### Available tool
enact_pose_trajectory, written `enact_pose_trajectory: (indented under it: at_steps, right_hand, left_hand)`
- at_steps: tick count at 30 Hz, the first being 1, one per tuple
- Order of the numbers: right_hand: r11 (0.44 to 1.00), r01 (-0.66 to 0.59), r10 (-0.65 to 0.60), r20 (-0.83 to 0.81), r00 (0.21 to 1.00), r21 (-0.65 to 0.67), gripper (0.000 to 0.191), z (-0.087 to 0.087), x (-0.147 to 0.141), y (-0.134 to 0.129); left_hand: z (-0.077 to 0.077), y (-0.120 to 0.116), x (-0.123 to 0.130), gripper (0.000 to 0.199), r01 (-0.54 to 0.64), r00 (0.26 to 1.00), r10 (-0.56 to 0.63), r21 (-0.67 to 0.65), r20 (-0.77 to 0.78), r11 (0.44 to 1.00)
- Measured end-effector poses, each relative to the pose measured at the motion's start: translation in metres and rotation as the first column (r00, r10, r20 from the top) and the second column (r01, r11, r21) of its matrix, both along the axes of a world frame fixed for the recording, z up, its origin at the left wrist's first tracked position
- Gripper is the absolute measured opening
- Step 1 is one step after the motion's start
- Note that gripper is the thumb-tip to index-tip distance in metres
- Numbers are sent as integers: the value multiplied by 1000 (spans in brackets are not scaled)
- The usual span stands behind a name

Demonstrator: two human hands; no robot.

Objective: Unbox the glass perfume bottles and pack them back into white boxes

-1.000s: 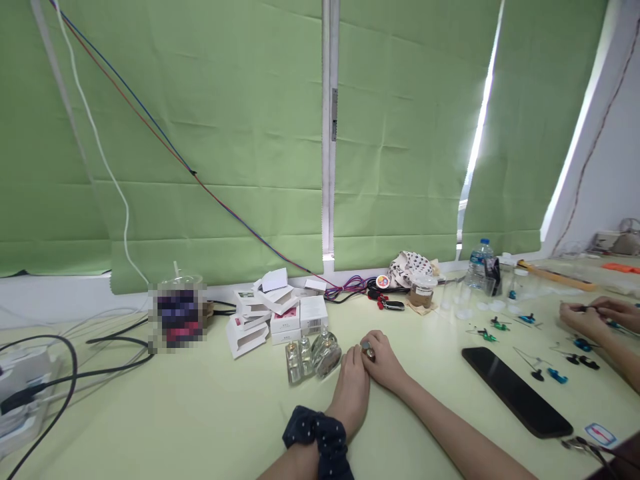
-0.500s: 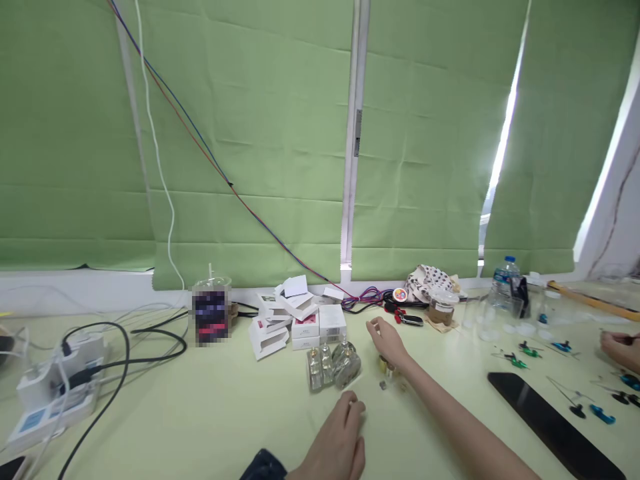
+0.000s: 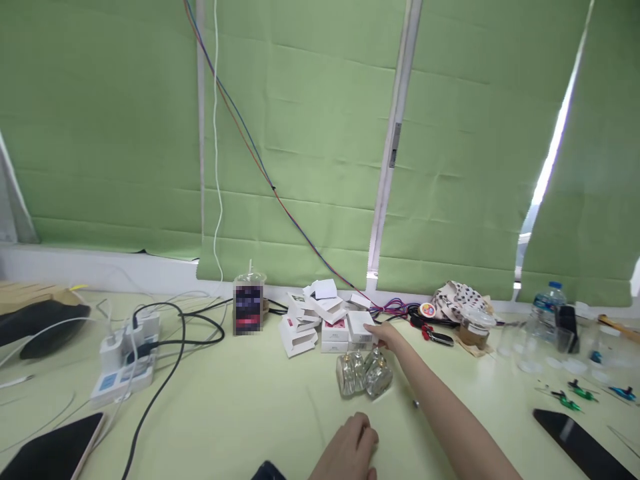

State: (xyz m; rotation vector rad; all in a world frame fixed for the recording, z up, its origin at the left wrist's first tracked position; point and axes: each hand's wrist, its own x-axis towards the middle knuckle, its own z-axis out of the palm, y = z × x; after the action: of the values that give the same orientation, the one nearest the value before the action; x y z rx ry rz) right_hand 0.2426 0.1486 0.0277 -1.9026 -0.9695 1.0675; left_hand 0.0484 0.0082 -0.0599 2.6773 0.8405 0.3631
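Observation:
My right hand (image 3: 385, 335) reaches over the table and is closed on the near right edge of a small white box (image 3: 360, 324), thumb on top. That box sits beside a stack of other white boxes (image 3: 334, 337) with red panels. Just in front lie several clear glass bottles (image 3: 364, 375), grouped together and partly under my right wrist. Closer to me, my left hand (image 3: 350, 448) rests on the table with its fingers curled in. Nothing shows in it, and its fingertips are partly hidden.
Opened white cartons (image 3: 300, 337) are heaped left of the boxes. A power strip (image 3: 125, 380) with black and white cables stands at left, near a drink cup (image 3: 250, 277). At right are a lidded jar (image 3: 475, 327), a water bottle (image 3: 550, 303) and a dark phone-like slab (image 3: 583, 443).
My right hand has moved from the table right of the bottles to the white box and taken hold of it. My left hand stays curled. The view has swung left.

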Motion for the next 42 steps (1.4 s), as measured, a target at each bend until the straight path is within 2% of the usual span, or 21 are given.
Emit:
enact_pose_trajectory:
  at_steps: [4,8,10,12,14,15,17,19,20,21,22,23,24,26,28,30,31,34,38,40,42]
  right_hand:
    - [997,79,-77,-132,988,13,32,-2,1,-4]
    - [977,192,-159,-280,947,92,31,1,8,-10]
    - [955,249,-180,-351,919,162,33,9,14,-14]
    - [927,283,-164,-414,895,245,34,22,16,-20]
    - [904,274,-101,-460,882,328,34,39,13,-30]
    - [896,251,-53,-474,879,365,33,47,9,-38]
    - [891,165,68,-483,873,424,33,59,-8,-59]
    - [884,25,223,-470,854,466,35,61,-34,-86]
    - [859,-160,385,-408,828,487,37,57,-49,-100]
    - [809,-316,517,-343,785,496,40,51,-64,-113]
    - [775,-432,595,-300,746,462,42,43,-79,-126]
    - [768,-484,615,-274,739,419,43,33,-93,-136]
    - [775,-495,610,-259,749,394,44,23,-104,-144]
    - [794,-428,566,-269,779,430,51,4,-121,-152]
    - [799,-336,527,-310,792,498,58,-9,-128,-152]
    - [774,-280,536,-353,767,568,63,-15,-129,-149]
    - [754,-269,556,-362,748,599,64,-17,-128,-148]
    - [686,-292,610,-308,730,667,61,-19,-125,-146]
    - [591,-320,600,-139,788,741,48,-23,-121,-147]
    - [548,-319,573,-69,817,773,43,-25,-118,-148]
    - [527,-318,558,-37,829,788,38,-24,-115,-149]
  left_hand:
    - [2,-1,-9,50,21,993,-14,-54,114,998]
    - [14,-6,-33,50,21,968,19,-157,249,987]
    - [19,-7,-45,50,-17,929,105,-242,356,970]
    - [21,-5,-52,43,-81,836,265,-370,480,926]
    - [21,1,-55,32,-82,695,437,-542,571,837]
    - [23,6,-57,28,-43,620,510,-624,596,780]
    - [28,16,-62,29,86,484,626,-746,611,661]
    - [38,26,-72,37,217,404,707,-812,580,542]
    - [45,29,-79,42,287,408,725,-832,554,474]
    - [52,31,-87,49,353,438,727,-845,529,403]
    - [59,32,-95,56,410,475,717,-850,509,332]
    - [65,31,-103,62,457,528,693,-852,491,255]
    - [70,30,-110,68,469,596,660,-866,457,176]
    - [75,27,-120,78,445,714,580,-893,393,57]
    - [74,24,-124,86,408,785,509,-913,352,2]
    - [68,24,-125,87,397,808,474,-918,351,2]
    - [64,25,-125,84,394,804,475,-919,358,25]
    - [59,26,-126,69,365,784,487,-921,384,139]
    - [66,25,-128,66,358,815,370,-890,446,283]
    - [70,24,-127,71,365,800,328,-842,502,397]
    - [73,25,-126,84,338,763,310,-758,568,557]
